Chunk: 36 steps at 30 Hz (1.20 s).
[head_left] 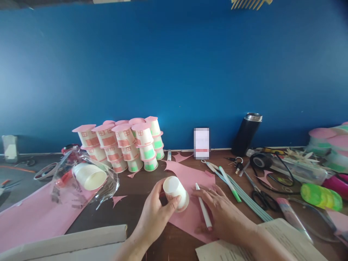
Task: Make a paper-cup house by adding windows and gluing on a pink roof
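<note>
In my left hand (pixel 163 203) is a small white paper cup (pixel 174 186), tilted with its flat base up and its rim downward. My thumb lies across its side, partly covering some red drawing. My right hand (pixel 217 204) rests palm down with fingers stretched out, beside and partly over a white marker (pixel 203 210) with a pink end. The marker lies on a sheet of pink paper (pixel 185 174), and my fingertips appear to touch it. A green-and-white marker (pixel 231 186) lies just beyond my right hand.
Stacked paper cups with pink tops (pixel 127 145) stand at back left. A plastic bag (pixel 59 177) holds another cup. At right lie scissors (pixel 261 197), keys (pixel 237 163), grey-green sticks (pixel 250 199) and a printed sheet (pixel 285 235). A black bottle (pixel 246 136) stands near the blue wall.
</note>
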### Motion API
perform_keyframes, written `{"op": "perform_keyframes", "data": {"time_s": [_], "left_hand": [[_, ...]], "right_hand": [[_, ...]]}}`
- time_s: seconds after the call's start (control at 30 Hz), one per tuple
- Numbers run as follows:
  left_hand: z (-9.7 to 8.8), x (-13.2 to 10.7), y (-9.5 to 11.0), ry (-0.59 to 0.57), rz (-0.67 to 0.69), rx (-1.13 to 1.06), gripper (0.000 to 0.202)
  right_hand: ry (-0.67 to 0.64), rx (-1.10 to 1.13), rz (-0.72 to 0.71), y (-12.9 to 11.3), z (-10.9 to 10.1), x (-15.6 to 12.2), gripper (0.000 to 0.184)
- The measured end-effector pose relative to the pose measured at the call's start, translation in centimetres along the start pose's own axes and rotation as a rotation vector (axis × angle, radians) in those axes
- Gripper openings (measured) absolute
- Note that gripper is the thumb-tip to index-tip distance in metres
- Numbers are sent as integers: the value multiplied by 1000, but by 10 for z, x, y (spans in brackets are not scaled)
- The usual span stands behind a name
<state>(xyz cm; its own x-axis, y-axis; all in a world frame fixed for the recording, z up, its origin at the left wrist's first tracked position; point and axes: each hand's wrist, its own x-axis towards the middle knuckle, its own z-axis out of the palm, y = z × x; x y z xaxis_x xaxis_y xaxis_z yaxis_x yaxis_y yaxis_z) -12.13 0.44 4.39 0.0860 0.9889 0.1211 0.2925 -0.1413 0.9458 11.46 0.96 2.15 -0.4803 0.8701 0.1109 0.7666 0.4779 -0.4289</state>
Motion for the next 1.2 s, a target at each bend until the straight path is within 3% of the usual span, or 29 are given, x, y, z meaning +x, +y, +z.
{"op": "perform_keyframes", "data": {"time_s": [0.2,0.37,0.57,0.7,0.87,1.03,1.2], "left_hand": [[2,-1,-6,-47,-43,128,45],[3,0,-7,-7,-38,139,47],[0,4,-7,114,-44,-74,56],[4,4,-10,102,-12,-104,57],[10,3,-11,47,75,68,49],[14,0,-12,3,83,146,57],[15,-3,-12,-50,124,205,54]], "right_hand": [[129,-52,62,-3,-8,-8,70],[76,-47,71,-2,-8,-13,75],[36,-18,72,5,-16,-9,65],[22,-24,48,5,-20,-8,64],[190,-25,-10,11,-19,-8,51],[381,20,-7,17,-15,-8,42],[420,18,36,8,-13,-10,35]]}}
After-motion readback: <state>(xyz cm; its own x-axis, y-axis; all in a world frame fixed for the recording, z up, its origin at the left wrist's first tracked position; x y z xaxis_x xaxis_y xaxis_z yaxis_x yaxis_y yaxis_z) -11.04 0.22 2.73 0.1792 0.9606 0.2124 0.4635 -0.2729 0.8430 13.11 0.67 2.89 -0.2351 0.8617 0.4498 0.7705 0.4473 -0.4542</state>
